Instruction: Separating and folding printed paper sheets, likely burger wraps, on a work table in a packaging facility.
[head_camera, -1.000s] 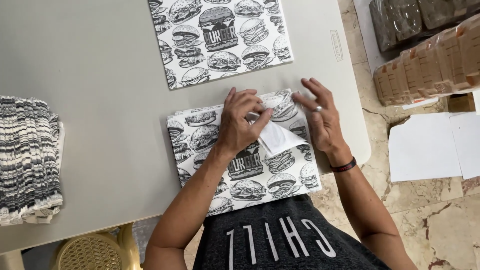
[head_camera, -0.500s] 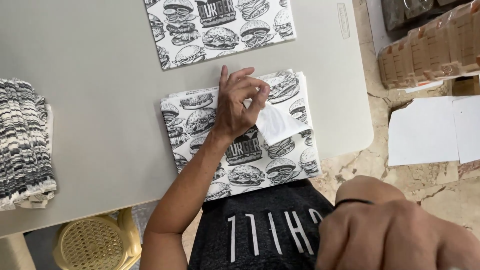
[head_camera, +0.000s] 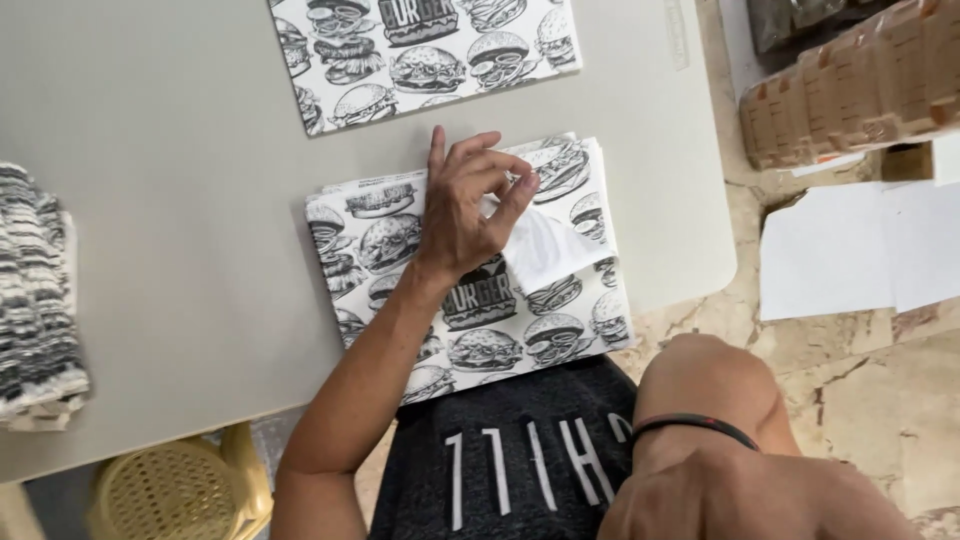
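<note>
Pinched between thumb and fingertips, the lifted corner of the top sheet (head_camera: 545, 250) was held by the left hand (head_camera: 465, 205), which rested on a stack of burger-printed paper (head_camera: 480, 300) at the near edge of a grey table (head_camera: 180, 200). That corner was peeled back, its plain white underside showing just right of the fingers, while the sheets beneath it lay flat, covered in black-and-white burger drawings. The right hand (head_camera: 720, 490) was pulled back close to the camera, well clear of the pinch, a dark band at its wrist; its fingers were out of frame, so whether it was open or closed could not be told. Judging from the thin, slick-looking paper, the pinch could catch two sheets at once, or crease the corner if it were drawn up too sharply, and the stack could slide toward the table edge with only one hand steadying it. Beyond the fingers lay a second printed sheet (head_camera: 425, 55); far to the left sat another stack of printed paper (head_camera: 35, 300).
</note>
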